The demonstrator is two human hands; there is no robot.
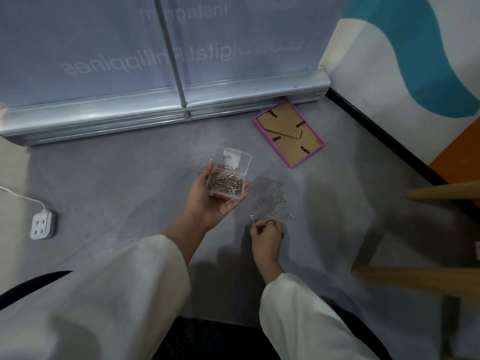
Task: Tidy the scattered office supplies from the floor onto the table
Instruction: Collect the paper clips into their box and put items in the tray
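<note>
Left hand [210, 201] holds the part-filled clip box [228, 181], right hand [267, 231] pinches at loose paper clips [272, 203]; these and the picture frame [288, 133] remain on floor

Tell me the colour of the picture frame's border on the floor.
Pink-purple, around a brown cardboard back; the picture frame shows in the head view, lying face down.
</note>
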